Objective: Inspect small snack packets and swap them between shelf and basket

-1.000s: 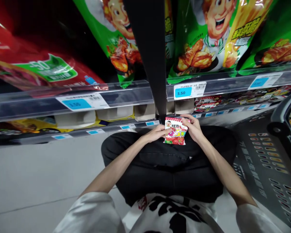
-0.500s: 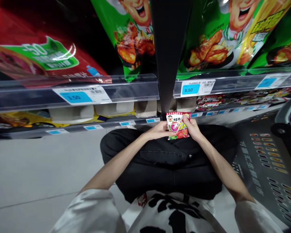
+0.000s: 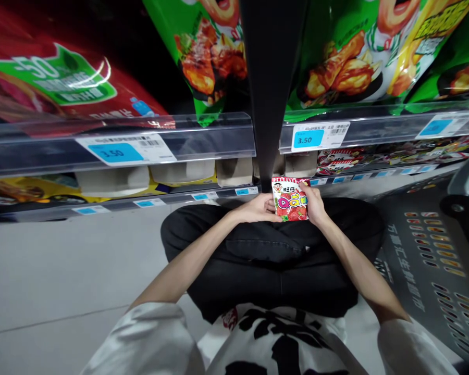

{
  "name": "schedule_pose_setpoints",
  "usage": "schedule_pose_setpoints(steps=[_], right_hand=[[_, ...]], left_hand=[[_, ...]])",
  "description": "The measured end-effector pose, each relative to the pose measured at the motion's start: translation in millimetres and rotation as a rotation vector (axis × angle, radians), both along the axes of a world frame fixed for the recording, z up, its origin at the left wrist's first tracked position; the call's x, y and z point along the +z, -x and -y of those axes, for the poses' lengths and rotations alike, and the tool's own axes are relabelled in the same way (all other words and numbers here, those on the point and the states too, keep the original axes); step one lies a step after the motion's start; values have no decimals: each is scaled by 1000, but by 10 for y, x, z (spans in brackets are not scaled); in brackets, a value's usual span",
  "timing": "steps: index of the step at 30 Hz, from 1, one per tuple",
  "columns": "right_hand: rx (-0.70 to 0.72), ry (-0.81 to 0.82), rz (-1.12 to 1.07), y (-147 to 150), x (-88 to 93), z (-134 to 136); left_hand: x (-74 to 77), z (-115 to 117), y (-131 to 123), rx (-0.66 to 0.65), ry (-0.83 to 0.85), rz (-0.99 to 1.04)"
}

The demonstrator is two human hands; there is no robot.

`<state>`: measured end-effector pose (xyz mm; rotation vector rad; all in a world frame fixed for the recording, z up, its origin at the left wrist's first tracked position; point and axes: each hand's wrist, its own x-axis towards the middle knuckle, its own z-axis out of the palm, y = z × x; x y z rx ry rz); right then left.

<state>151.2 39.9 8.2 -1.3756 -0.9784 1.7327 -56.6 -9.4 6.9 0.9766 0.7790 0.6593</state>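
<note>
A small red and white packet of gummy candy (image 3: 291, 203), with strawberries and a cartoon face on its front, is held upright above my crossed legs. My right hand (image 3: 315, 204) grips its right side, thumb over the front and fingers hidden behind. At the left edge is my left hand (image 3: 260, 208), its fingers curled at the packet's side and the thumb along the lower left corner. How far those fingertips reach behind the packet is hidden.
Just ahead stands a shelf edge (image 3: 203, 145) with price tags and large green chip bags (image 3: 344, 78). A dark post (image 3: 269, 94) divides the shelves. Similar small packets (image 3: 339, 160) lie on the lower shelf. A grey shopping basket (image 3: 410, 245) is at my right.
The packet has shifted slightly right and up, and its front shows more fully. My left thumb has slid off the front to the lower left edge. My right hand keeps its grip.
</note>
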Motion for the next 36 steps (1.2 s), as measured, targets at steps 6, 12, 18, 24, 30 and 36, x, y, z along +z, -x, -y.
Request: schedule_pose_setpoints(steps=[6, 12, 18, 24, 30, 36], right_hand=[[-45, 15, -66, 24, 73, -5], [-84, -4, -60, 41, 98, -15], [-60, -20, -19, 65, 158, -11], [-79, 2, -59, 68, 163, 11], [-5, 25, -74, 57, 158, 25], [15, 3, -80, 43, 135, 23]], left_hand=[[19, -13, -1, -10, 1, 10], [-19, -11, 1, -4, -17, -1], [-20, -7, 32, -39, 4, 22], [-17, -4, 76, -92, 6, 33], [-86, 31, 83, -149, -6, 78], [-126, 47, 85, -154, -37, 141]])
